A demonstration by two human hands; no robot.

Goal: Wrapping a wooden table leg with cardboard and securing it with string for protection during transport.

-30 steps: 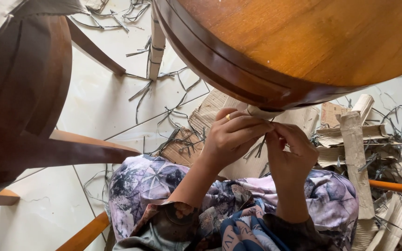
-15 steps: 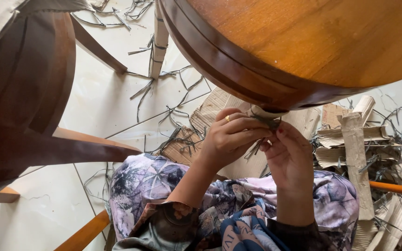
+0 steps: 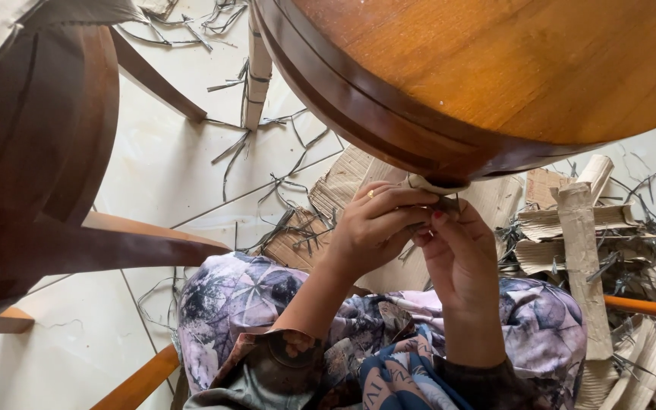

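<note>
Left hand (image 3: 377, 231) pinching a strip of cardboard (image 3: 436, 184), fingers curled over it. Right hand (image 3: 457, 254) pressed against the left, fingertips closed on the same strip from below. Directly above both, touching the strip, the dark rim of a round wooden table (image 3: 358, 114). Beyond the hands, torn cardboard pieces (image 3: 571, 228) on the white floor (image 3: 168, 167). Left of them, a wooden chair (image 3: 32, 159).

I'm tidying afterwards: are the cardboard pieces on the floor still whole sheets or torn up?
Torn up. The cardboard pieces lie as ragged strips and scraps on the floor, with thin shreds scattered about.
</note>
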